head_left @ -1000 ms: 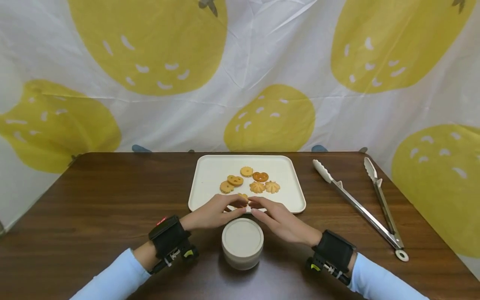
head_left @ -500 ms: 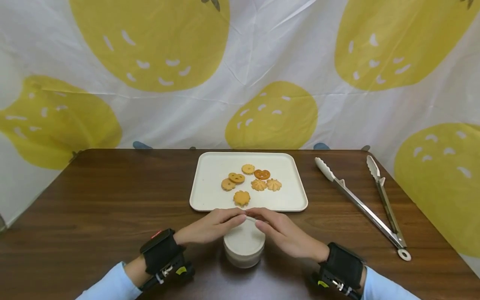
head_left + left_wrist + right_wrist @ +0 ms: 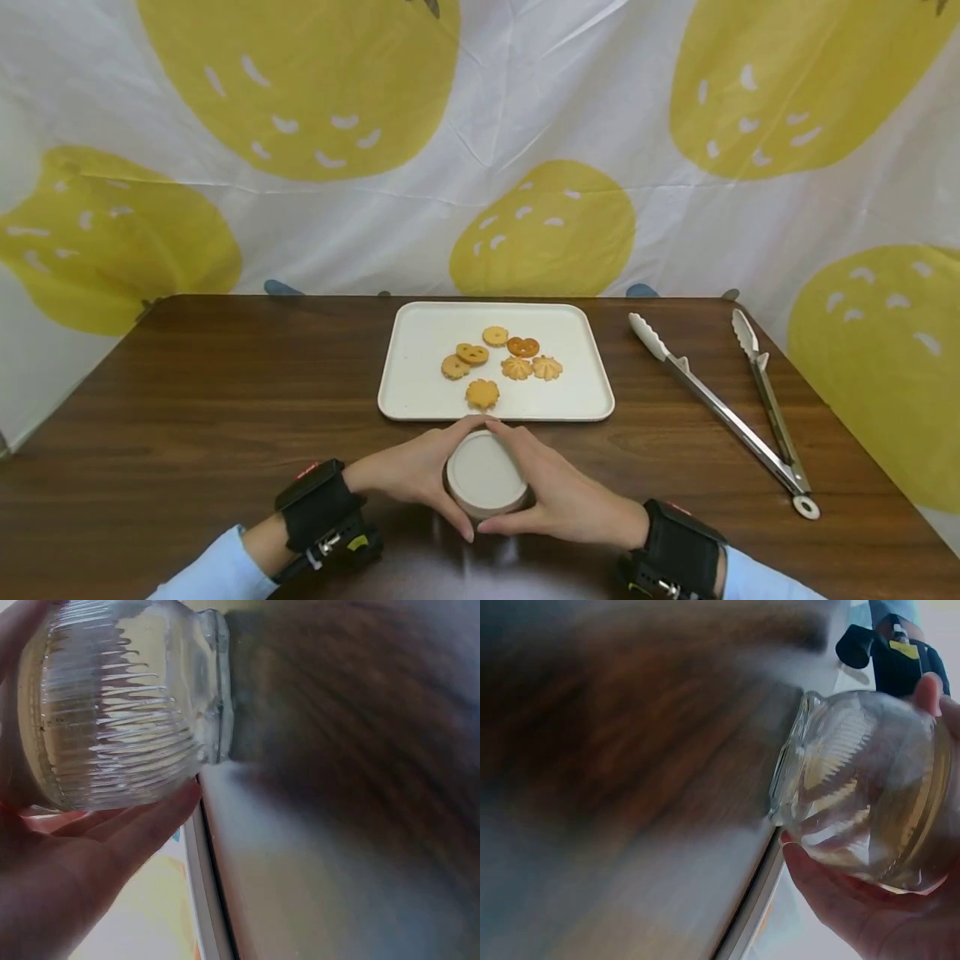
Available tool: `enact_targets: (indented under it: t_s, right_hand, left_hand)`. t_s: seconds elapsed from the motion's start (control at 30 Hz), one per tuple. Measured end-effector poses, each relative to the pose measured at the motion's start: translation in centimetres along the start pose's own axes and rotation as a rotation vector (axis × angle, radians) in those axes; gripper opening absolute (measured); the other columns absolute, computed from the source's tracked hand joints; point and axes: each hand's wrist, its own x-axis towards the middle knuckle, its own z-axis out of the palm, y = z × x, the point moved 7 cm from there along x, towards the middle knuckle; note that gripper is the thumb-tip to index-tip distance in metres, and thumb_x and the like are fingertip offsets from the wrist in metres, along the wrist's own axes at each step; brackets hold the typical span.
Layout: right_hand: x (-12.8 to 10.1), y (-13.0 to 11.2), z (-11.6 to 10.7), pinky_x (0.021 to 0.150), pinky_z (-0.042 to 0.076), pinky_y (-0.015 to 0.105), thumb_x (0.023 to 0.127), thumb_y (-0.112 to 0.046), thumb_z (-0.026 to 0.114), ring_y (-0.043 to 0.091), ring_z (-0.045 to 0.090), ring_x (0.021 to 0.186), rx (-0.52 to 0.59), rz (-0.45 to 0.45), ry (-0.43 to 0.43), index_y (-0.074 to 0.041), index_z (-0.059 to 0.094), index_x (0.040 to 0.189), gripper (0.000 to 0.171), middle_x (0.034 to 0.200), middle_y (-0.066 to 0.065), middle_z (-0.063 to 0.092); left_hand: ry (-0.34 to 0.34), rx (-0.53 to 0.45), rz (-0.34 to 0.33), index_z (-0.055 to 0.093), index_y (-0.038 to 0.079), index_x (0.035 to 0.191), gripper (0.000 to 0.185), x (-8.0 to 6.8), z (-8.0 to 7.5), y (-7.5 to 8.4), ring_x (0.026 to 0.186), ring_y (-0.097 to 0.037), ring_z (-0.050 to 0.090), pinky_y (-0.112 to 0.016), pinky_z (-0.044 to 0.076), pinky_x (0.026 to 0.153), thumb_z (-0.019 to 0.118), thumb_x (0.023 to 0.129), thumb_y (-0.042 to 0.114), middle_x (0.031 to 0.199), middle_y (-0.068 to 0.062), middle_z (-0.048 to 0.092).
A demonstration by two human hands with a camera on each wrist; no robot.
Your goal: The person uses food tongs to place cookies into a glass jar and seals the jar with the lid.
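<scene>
Near the table's [image 3: 187, 400] front edge, just before the tray [image 3: 420, 367] of cookies [image 3: 482, 393], we wrap both hands round the ribbed glass jar [image 3: 486, 477]: left hand [image 3: 408, 472] and right hand [image 3: 558, 493] curl about its sides. Tongs [image 3: 720, 412] lie well right.

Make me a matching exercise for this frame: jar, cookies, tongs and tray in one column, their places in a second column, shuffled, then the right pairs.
Things:
1. jar
2. cookies
3. tongs
4. tray

Places:
A. lying on the bare table at the right
B. between both hands, at the near edge
C. mid-table, just beyond the jar
D. on the tray

Pairs: 1-B, 2-D, 3-A, 4-C
</scene>
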Motion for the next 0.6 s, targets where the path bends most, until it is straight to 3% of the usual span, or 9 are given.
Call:
enact_targets:
  t_s: [0.2, 0.43, 0.6]
  right_hand:
    - [0.3, -0.1, -0.2, 0.092, 0.040, 0.031, 0.069, -0.052, 0.068, 0.011, 0.042, 0.112, -0.033, -0.009, 0.026, -0.009, 0.019, 0.141, 0.097, 0.128, 0.001, 0.040]
    - [0.8, 0.4, -0.8, 0.092, 0.041, 0.033, 0.069, -0.046, 0.072, 0.015, 0.044, 0.113, -0.034, -0.065, 0.033, -0.004, 0.026, 0.135, 0.091, 0.129, 0.006, 0.042]
    - [1.2, 0.8, -1.3, 0.091, 0.042, 0.032, 0.067, -0.036, 0.077, 0.017, 0.046, 0.110, -0.008, -0.101, 0.036, -0.002, 0.028, 0.133, 0.089, 0.125, 0.009, 0.044]
  left_hand:
    - [0.017, 0.015, 0.027, 0.026, 0.016, 0.130, 0.093, -0.1, -0.2, 0.0, 0.114, -0.012, 0.044, -0.031, 0.035, 0.098, 0.084, 0.058, 0.025, 0.126, 0.000, 0.044]
    - [0.083, 0.049, 0.093, 0.030, 0.014, 0.129, 0.088, 0.3, -0.4, -0.1, 0.113, -0.013, 0.045, -0.032, 0.037, 0.096, 0.083, 0.060, 0.027, 0.124, -0.001, 0.048]
    - [0.109, 0.041, 0.068, 0.029, 0.015, 0.130, 0.087, 0.7, -0.6, -0.4, 0.114, -0.014, 0.044, -0.033, 0.037, 0.097, 0.082, 0.062, 0.030, 0.125, 0.000, 0.046]
